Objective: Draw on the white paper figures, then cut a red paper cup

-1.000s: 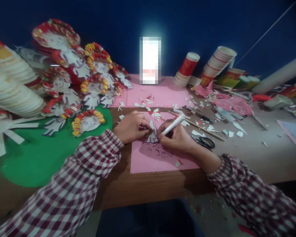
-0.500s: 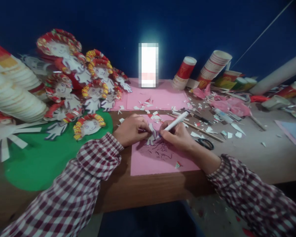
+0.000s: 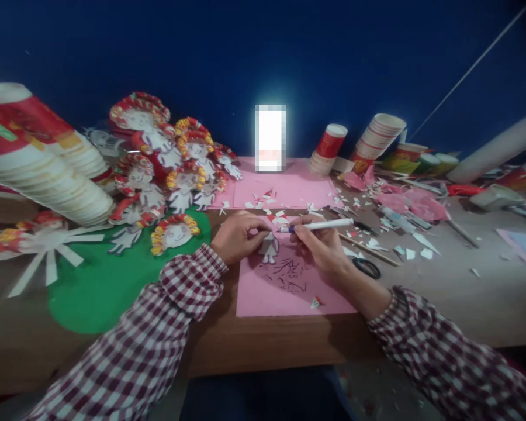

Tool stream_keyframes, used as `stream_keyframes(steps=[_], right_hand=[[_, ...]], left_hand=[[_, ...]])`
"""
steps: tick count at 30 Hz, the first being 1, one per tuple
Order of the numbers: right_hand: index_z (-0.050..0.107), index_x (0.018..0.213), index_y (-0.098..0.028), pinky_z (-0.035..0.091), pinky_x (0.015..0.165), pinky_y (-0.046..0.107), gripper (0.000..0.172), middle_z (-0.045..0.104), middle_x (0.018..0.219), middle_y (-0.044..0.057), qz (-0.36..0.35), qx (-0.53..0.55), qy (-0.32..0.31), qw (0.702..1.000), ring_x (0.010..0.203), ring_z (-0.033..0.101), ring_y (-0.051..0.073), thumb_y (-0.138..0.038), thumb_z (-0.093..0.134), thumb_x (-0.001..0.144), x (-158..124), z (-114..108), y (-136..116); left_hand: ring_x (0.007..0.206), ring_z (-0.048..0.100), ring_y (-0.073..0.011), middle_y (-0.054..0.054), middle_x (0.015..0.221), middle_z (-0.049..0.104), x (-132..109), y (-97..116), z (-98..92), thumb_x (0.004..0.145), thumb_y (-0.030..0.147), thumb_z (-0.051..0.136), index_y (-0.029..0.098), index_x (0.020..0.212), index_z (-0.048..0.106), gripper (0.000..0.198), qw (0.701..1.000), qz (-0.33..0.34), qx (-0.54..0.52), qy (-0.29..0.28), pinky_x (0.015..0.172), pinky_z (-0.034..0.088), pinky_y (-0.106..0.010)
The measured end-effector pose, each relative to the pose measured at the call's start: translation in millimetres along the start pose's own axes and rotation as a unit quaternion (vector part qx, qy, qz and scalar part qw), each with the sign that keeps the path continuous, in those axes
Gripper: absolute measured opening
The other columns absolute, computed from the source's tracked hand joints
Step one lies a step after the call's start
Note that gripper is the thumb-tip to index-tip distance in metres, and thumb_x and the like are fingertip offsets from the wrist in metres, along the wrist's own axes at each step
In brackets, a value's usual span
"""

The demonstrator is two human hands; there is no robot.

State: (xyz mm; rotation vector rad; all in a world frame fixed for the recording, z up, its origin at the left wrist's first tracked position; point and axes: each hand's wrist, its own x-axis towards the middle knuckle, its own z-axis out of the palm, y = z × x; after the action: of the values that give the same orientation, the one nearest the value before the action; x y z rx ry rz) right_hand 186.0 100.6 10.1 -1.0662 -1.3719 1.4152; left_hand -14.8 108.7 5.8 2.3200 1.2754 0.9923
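With right hand (image 3: 322,242) curled closed round a white marker (image 3: 328,224), pinching a paper cutout (image 3: 269,249) by its top in left hand (image 3: 240,237), over pink paper (image 3: 254,301).

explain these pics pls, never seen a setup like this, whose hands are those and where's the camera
There's no machine here: these are a person's own bare hands, in checked sleeves. Every picture comes from one camera worn on that person's head, looking forward and down. The left hand pinches the top of a white paper cutout over a pink sheet; the right hand holds a white pen. On the table lie paper scraps and a green sheet, with decorated paper figures and stacked cups around.
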Motion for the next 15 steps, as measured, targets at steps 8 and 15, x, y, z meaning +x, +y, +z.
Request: stream_keyframes(steps=[8,15], right_hand=[[0.054,0.114,-0.023,0.053,0.062,0.029,0.032,0.063,0.088,0.004,-0.065,-0.080,0.079,0.992,0.068,0.062,0.014,-0.036,0.051,0.086,11,-12,3],[0.038,0.136,-0.021,0.051,0.076,0.036,0.054,0.058,0.114,0.011,-0.117,-0.200,0.089,0.969,0.084,0.061,0.019,-0.013,0.042,0.083,17,-21,5]], left_hand=[[0.082,0.062,-0.0161,-0.004,0.091,0.071,-2,-3,-1.6,0.085,0.028,0.053,0.021,0.092,0.069,0.019,0.995,-0.040,0.043,0.079,0.081,0.046,-0.033],[0.069,0.058,-0.0148,-0.003,0.072,0.067,-5,-5,-2.8,0.088,0.036,0.047,0.018,0.090,0.068,0.028,0.974,-0.124,0.113,0.153,0.071,0.045,-0.028]])
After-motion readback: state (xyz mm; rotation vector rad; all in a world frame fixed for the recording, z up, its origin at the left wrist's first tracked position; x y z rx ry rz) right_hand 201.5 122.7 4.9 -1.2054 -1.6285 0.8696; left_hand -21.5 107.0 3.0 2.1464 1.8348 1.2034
